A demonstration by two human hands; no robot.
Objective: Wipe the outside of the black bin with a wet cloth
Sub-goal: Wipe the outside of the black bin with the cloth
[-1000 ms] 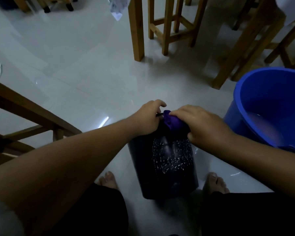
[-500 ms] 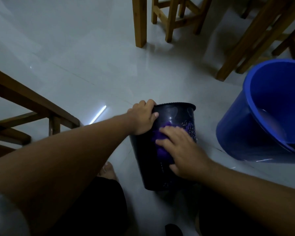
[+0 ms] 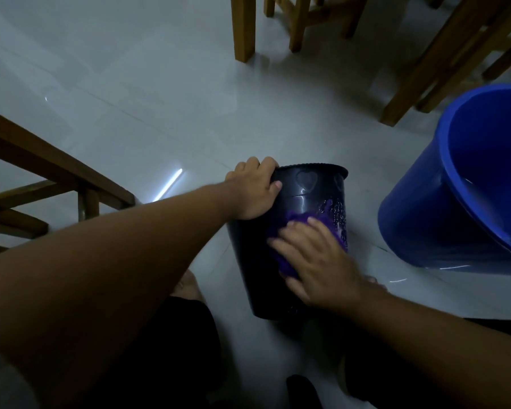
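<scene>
**Bracing the bin so the cloth can bite**

Wiping takes pressure, and a light bin would skid across the smooth tiled floor (image 3: pixel 165 93) under it, so the two hands split the work. The left hand (image 3: pixel 255 188) is curled shut over the near-left rim of the black bin (image 3: pixel 303 196), fingers hooked over the lip and thumb pressed to the outer wall, which pins the bin in place and appears to tip it slightly away from the person. The right hand (image 3: pixel 313 261) lies almost flat, fingers spread, pressing the purple cloth (image 3: pixel 295 222) against the side wall that faces the camera; it is not gripping the cloth so much as trapping it between palm and plastic, which spreads the wet surface over a wide patch.

The bin stands on the floor between the person's bare feet, close enough for both arms to reach it without stretching. Pale speckles of water or suds show on the wall just right of the cloth, suggesting that part is wetted and the wipe is mid-task.

A blue bucket (image 3: pixel 443 208) sits near the bin on the right, apart from it, likely kept within reach for rinsing the cloth. Wooden furniture legs (image 3: pixel 242 28) stand well beyond.
</scene>
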